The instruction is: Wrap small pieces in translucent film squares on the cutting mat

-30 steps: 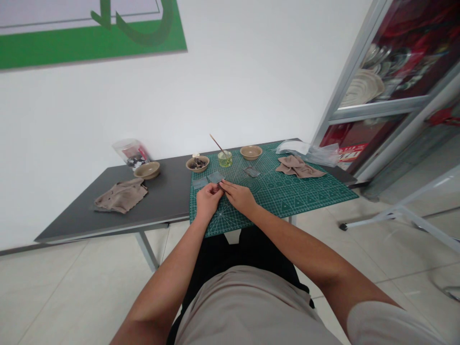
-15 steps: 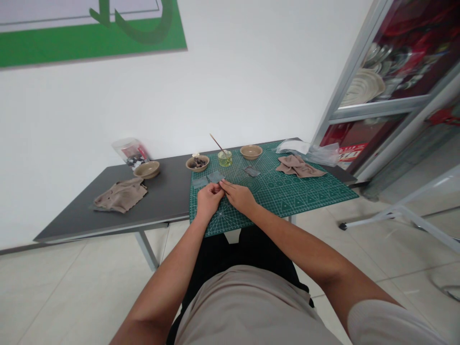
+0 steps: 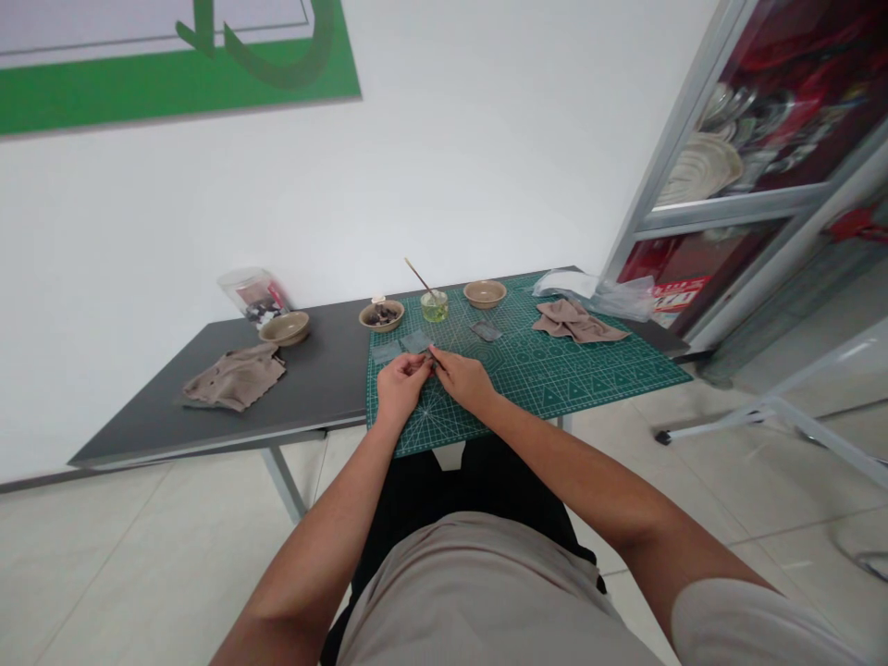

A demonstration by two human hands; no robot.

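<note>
My left hand [image 3: 400,387] and my right hand [image 3: 462,377] meet over the green cutting mat [image 3: 548,370], fingertips pinched together. Between them is a small dark piece [image 3: 428,356], mostly covered by the fingers; its kind cannot be made out. Just beyond the fingertips lie two flat grey-blue pieces, one on the left [image 3: 386,352] and one on the right [image 3: 416,341]. Another small grey rectangle [image 3: 486,330] lies farther right on the mat. Behind stand a bowl of dark bits [image 3: 381,316] and a glass of yellow-green liquid [image 3: 435,308] with a thin stick [image 3: 418,274] in it.
A tan bowl [image 3: 485,294] stands at the mat's back. Crumpled brown cloth [image 3: 577,322] and a plastic bag [image 3: 610,289] lie at right. Leftward on the dark table [image 3: 305,388] are another cloth [image 3: 234,377], stacked bowls [image 3: 284,327] and a clear jar [image 3: 253,294].
My fingers have shifted slightly, and more of the small dark piece shows between them. The bowls, cloths and glass stay where they were.
</note>
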